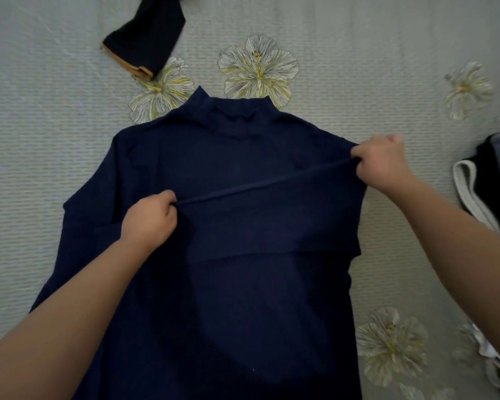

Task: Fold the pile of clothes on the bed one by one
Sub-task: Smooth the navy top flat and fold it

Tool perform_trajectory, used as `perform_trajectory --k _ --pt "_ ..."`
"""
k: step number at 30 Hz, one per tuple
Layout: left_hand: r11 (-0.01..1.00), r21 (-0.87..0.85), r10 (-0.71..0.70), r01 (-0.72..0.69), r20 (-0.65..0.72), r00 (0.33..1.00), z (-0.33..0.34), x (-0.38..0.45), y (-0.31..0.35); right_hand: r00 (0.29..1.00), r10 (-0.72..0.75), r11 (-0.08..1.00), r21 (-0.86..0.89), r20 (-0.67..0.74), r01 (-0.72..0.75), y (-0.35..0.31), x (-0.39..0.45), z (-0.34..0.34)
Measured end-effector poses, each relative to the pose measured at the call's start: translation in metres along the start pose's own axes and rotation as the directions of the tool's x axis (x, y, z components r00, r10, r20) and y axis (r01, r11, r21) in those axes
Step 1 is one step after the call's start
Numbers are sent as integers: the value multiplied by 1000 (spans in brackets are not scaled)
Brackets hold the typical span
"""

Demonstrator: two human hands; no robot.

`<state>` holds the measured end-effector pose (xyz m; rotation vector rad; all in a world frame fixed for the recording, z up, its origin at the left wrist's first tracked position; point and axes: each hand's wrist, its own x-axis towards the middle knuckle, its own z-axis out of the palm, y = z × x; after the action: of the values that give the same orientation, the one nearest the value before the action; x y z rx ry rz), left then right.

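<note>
While the dark navy high-necked knit top (214,157) lies flat across the middle of the frame on the pale flower-printed bedspread (41,168), one sleeve is being folded across its chest. The left hand (149,219) pinches the sleeve's edge at centre left; the right hand (383,163) pinches it at the shoulder, centre right, drawing it taut. Next, I judge, the sleeve must be laid flat and smoothed. A folded black garment with orange trim (147,41) sits upper left.
</note>
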<state>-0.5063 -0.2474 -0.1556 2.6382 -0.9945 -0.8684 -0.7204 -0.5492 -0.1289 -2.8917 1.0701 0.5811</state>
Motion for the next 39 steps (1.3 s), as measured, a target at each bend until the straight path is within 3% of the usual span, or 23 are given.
perform_trajectory --k 6,9,11,13,16,18,20,22,28,32,34,37,39 --pt "984 166 76 -60 -91 993 -2 31 21 979 201 973 -117 13 -198 6 22 12" --pt "962 275 27 7 -122 992 -6 34 4 923 378 925 24 73 -380 -6 28 18" --pt "940 341 11 28 -110 994 -8 25 -12 942 334 934 144 -23 -328 -22 19 24" --pt "928 373 36 6 -106 994 -9 17 -25 971 195 968 185 -140 -167 -44 1 32" --pt "939 343 62 -12 -133 989 -11 17 -33 979 48 975 222 -200 -3 -81 -34 49" --pt "940 340 56 0 -155 986 -12 21 -33 992 -13 975 217 -122 39 -95 -52 62" --pt "919 391 23 37 -147 989 -9 24 -35 1000 3 969 247 4 -4 -98 -62 71" --pt "905 416 -30 93 -156 987 -4 25 -37 999 17 968 249 45 -27 -95 -63 76" --pt "973 210 -20 94 -326 945 3 4 -40 982 55 979 185 179 -89 -100 -60 65" --pt "967 4 -235 254 -363 901 16 -62 -61 993 -1 947 319 118 -37 -131 -97 67" --pt "921 -33 -379 388 -302 875 30 -107 -81 991 -102 939 336 88 67 -155 -131 76" --pt "786 -142 -617 601 -141 774 47 -173 -104 970 -191 937 321 150 135 -177 -179 94" --pt "747 -131 -662 652 -50 748 56 -210 -116 958 -201 952 272 205 142 -182 -204 106"
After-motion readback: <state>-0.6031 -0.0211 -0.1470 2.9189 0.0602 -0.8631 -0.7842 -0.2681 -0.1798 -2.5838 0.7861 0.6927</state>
